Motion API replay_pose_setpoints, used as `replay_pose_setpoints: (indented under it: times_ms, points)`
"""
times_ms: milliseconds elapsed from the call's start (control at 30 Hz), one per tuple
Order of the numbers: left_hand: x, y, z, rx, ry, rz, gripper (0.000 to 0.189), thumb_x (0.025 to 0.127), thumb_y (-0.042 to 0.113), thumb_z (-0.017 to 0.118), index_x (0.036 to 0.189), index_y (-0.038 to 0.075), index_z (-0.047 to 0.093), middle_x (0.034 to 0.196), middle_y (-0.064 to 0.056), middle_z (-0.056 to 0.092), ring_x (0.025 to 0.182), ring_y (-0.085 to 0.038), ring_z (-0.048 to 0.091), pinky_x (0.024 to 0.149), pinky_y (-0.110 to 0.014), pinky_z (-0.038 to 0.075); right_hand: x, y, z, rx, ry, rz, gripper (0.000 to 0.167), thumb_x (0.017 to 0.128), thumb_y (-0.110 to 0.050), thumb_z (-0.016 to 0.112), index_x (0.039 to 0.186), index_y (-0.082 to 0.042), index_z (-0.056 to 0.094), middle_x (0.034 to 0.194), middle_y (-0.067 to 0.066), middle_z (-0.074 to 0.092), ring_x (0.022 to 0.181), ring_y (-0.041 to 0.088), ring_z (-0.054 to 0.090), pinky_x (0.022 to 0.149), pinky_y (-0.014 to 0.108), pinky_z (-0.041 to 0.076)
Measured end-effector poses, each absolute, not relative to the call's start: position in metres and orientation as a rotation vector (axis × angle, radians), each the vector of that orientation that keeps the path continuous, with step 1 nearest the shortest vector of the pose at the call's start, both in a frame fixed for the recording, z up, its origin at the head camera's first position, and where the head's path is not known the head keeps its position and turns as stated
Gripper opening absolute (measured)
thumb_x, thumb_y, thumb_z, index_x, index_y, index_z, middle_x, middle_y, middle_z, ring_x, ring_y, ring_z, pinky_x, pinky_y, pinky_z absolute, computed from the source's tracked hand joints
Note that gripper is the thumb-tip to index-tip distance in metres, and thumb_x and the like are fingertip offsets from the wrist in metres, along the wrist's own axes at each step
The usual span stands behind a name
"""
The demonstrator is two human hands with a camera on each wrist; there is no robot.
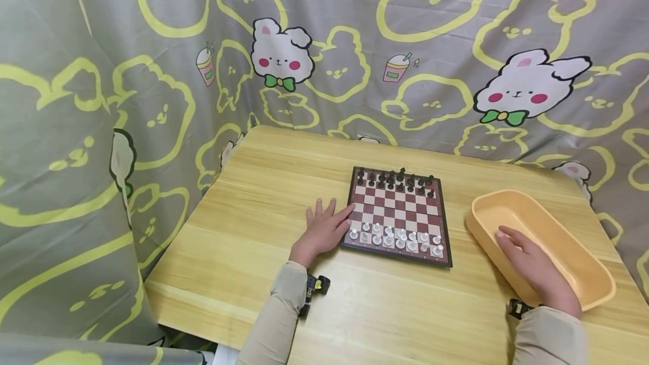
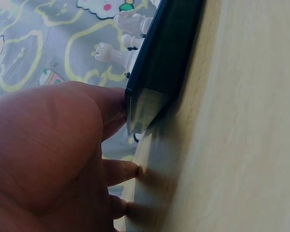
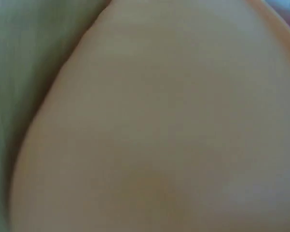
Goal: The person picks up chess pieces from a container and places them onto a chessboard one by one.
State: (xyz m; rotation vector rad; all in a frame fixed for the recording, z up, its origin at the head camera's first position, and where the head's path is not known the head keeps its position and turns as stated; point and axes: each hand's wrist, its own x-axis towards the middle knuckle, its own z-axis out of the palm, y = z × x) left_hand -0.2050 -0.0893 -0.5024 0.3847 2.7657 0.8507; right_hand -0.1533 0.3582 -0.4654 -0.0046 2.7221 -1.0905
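A folding chessboard (image 1: 400,205) with dark red and pale squares lies on the table. Black chess pieces (image 1: 400,176) line its far side and white chess pieces (image 1: 400,235) its near side. My left hand (image 1: 324,230) is spread at the board's left edge; in the left wrist view, thumb-side digits touch the board's corner while other fingertips rest on the table. At the right, my right hand (image 1: 537,266) lies over the near left rim of an orange-yellow plastic bin (image 1: 573,252), fingers extended and no piece visible in it. The bin's wall fills most of the right wrist view.
The wooden table (image 1: 243,213) extends left of the board and in front of it. Patterned grey curtains (image 1: 345,61) hang along its back and left sides. Each wrist carries a small black camera mount.
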Motion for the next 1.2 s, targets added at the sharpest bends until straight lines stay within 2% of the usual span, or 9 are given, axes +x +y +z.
replay_pose_setpoints:
  times_ms: [67,100,167,267,367,533,733,967,1200]
  points:
    - [-0.205,-0.09,-0.502,0.389,2.764,0.855,0.051,0.111,0.042,0.035,0.162,0.033,0.037,0.17,-0.021,0.014,0.154,-0.051,-0.008,0.12,-0.068,-0.011,-0.156,0.353,-0.466,-0.043,2.619,-1.104,0.078,0.111,-0.048,0.034,0.16,0.011,0.015,0.154,0.046,0.026,0.139,0.062,0.03,0.107,0.07,0.032]
    - [-0.205,-0.09,-0.502,0.392,2.767,0.861,0.051,0.111,0.041,0.035,0.162,0.032,0.038,0.17,-0.021,0.015,0.154,-0.052,-0.008,0.12,-0.068,-0.01,-0.157,0.35,-0.467,-0.073,2.6,-1.114,0.079,0.111,-0.048,0.038,0.16,0.01,0.017,0.156,0.044,0.027,0.14,0.06,0.031,0.109,0.066,0.034]
    - [-0.205,-0.09,-0.501,0.394,2.767,0.862,0.051,0.111,0.041,0.035,0.162,0.032,0.038,0.17,-0.022,0.015,0.153,-0.052,-0.008,0.119,-0.068,-0.01,-0.16,0.345,-0.468,-0.151,2.62,-1.1,0.073,0.11,-0.041,0.047,0.158,0.01,0.026,0.154,0.04,0.036,0.137,0.05,0.041,0.11,0.046,0.041]
    - [-0.206,-0.09,-0.501,0.392,2.767,0.861,0.051,0.111,0.042,0.035,0.162,0.032,0.038,0.17,-0.021,0.014,0.153,-0.052,-0.008,0.119,-0.068,-0.01,-0.161,0.342,-0.47,-0.208,2.707,-1.052,0.055,0.108,-0.029,0.055,0.146,0.011,0.049,0.138,0.032,0.057,0.116,0.02,0.058,0.088,0.02,0.046]
    - [-0.206,-0.089,-0.501,0.381,2.766,0.847,0.052,0.111,0.043,0.035,0.162,0.034,0.036,0.17,-0.02,0.013,0.154,-0.051,-0.009,0.119,-0.068,-0.011,-0.159,0.342,-0.469,-0.157,2.73,-1.036,0.044,0.108,-0.027,0.054,0.133,0.009,0.06,0.118,0.023,0.067,0.094,0.006,0.057,0.075,0.018,0.046]
    - [-0.206,-0.089,-0.502,0.369,2.771,0.842,0.051,0.111,0.043,0.034,0.162,0.034,0.037,0.17,-0.02,0.013,0.154,-0.051,-0.008,0.12,-0.068,-0.01,-0.157,0.342,-0.468,-0.063,2.708,-1.013,0.05,0.108,-0.041,0.051,0.126,0.006,0.061,0.103,0.013,0.068,0.084,0.013,0.058,0.07,0.024,0.048]
    - [-0.206,-0.089,-0.502,0.368,2.77,0.835,0.052,0.111,0.044,0.034,0.162,0.034,0.036,0.17,-0.019,0.013,0.154,-0.05,-0.008,0.12,-0.067,-0.011,-0.157,0.345,-0.467,-0.016,2.71,-0.99,0.058,0.108,-0.048,0.048,0.126,0.006,0.058,0.107,0.015,0.068,0.089,0.017,0.058,0.071,0.025,0.048]
    - [-0.205,-0.089,-0.502,0.37,2.767,0.835,0.052,0.111,0.044,0.034,0.162,0.034,0.036,0.17,-0.019,0.013,0.154,-0.05,-0.008,0.12,-0.067,-0.011,-0.156,0.347,-0.466,0.025,2.714,-1.021,0.057,0.108,-0.051,0.048,0.116,0.003,0.066,0.114,0.016,0.065,0.09,0.011,0.053,0.072,0.022,0.043]
    - [-0.204,-0.089,-0.501,0.388,2.779,0.842,0.051,0.111,0.041,0.035,0.162,0.031,0.038,0.17,-0.021,0.015,0.153,-0.053,-0.006,0.119,-0.07,-0.008,-0.152,0.347,-0.46,0.011,2.758,-1.045,0.054,0.109,-0.048,0.046,0.113,0.001,0.069,0.105,0.01,0.067,0.085,0.007,0.053,0.07,0.021,0.042]
